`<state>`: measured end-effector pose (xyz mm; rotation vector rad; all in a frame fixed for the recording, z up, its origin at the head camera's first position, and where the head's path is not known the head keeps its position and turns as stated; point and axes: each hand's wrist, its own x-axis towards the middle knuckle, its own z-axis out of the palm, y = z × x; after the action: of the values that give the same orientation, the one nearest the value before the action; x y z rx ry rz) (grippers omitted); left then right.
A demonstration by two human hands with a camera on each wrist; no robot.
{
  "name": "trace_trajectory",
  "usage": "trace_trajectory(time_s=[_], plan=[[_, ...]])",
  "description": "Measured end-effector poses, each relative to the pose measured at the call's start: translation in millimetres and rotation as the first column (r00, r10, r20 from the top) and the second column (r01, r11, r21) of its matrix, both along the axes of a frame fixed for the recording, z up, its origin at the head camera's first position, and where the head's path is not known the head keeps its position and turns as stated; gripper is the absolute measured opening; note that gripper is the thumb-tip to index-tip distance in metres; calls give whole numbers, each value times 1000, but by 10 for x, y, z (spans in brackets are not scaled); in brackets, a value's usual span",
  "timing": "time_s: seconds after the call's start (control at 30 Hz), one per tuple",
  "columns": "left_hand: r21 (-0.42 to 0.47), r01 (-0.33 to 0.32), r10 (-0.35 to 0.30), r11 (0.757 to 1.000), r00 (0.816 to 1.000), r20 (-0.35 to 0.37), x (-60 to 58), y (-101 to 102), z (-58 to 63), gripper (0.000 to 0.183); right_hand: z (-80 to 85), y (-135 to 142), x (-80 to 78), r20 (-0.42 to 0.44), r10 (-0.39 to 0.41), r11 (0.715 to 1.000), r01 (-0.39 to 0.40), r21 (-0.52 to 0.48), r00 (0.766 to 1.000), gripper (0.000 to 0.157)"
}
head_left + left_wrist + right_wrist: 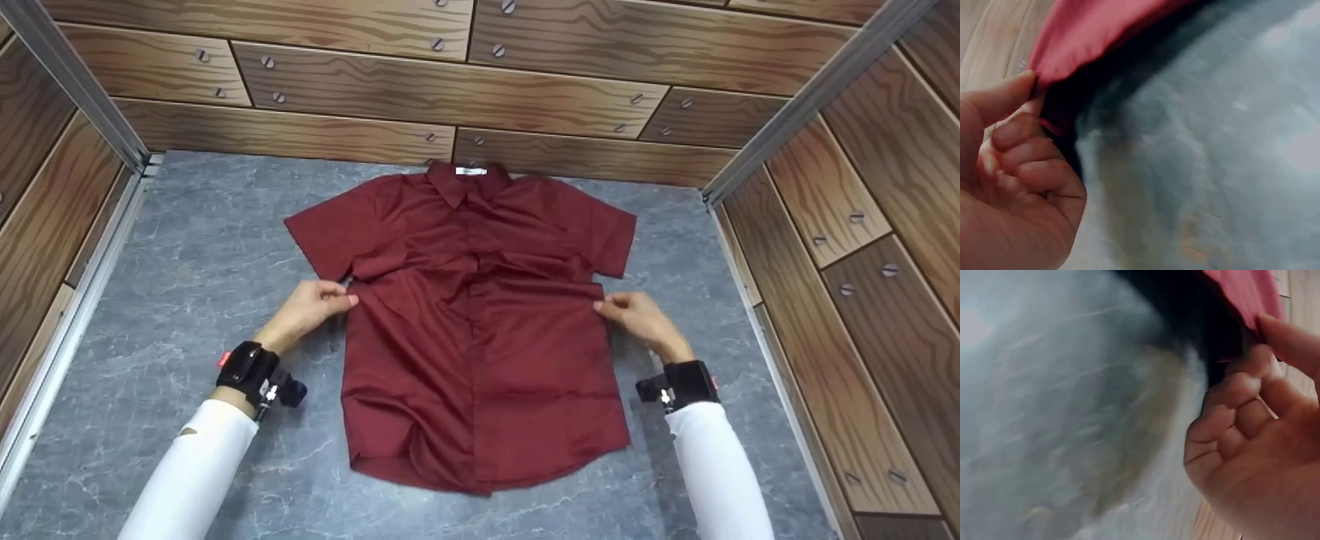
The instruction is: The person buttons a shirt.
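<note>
A dark red short-sleeved shirt (540, 352) lies front up, its collar toward the back wall and its hem toward me. At its left side edge, just below the sleeve, my left hand (309, 309) pinches the fabric between thumb and finger. My right hand (637, 319) pinches the opposite side edge at about the same height. Both wrist views show the shirt's edge lifted off the surface, with a dark shadow under it. In the left wrist view the other fingers of the left hand (1027, 174) are curled, and the right hand (1258, 422) looks alike in its own view.
The shirt lies on a grey marbled surface (210, 225). Wood-patterned panels (360, 82) stand along the back and both sides, with metal rails (97, 255) at the corners and left edge. Each wrist wears a black strap with a small camera (292, 391).
</note>
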<state>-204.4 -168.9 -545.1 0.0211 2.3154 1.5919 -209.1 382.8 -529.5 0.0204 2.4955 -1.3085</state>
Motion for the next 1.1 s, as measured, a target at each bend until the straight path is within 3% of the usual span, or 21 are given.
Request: trace_trajectory(time_s=[0.13, 0.27, 0.37, 0.43, 0.57, 0.67, 0.77, 0.93, 1.1], plan=[[141, -80, 76, 987, 996, 37, -64, 44, 182, 21, 135, -22, -73, -31, -93, 985, 87, -148, 995, 29], [260, -130, 121, 957, 991, 49, -88, 63, 351, 22, 248, -17, -107, -56, -160, 943, 136, -305, 986, 31], [278, -143, 135, 950, 990, 49, -58, 67, 419, 26, 290, 9, -77, -44, -172, 912, 142, -386, 984, 31], [249, -130, 121, 960, 991, 50, -16, 57, 419, 29, 282, 39, -37, -12, -147, 908, 130, -398, 989, 32], [149, -57, 46, 987, 996, 80, 84, 21, 345, 31, 231, 123, 67, 76, 23, 961, -1, -278, 997, 34], [62, 23, -29, 998, 995, 100, 148, -10, 244, 31, 175, 176, 125, 148, 162, 979, -141, -146, 976, 33], [-3, 88, -87, 996, 991, 97, 197, -23, 131, 34, 110, 192, 155, 206, 229, 973, -221, -57, 952, 35], [-135, 136, -131, 981, 990, 46, 253, -11, -19, 30, 13, 161, 170, 242, 255, 958, -279, 71, 936, 32], [-307, 172, -186, 936, 982, -15, 294, 36, -65, 20, 0, 85, 195, 245, 260, 919, -317, 234, 934, 30]])
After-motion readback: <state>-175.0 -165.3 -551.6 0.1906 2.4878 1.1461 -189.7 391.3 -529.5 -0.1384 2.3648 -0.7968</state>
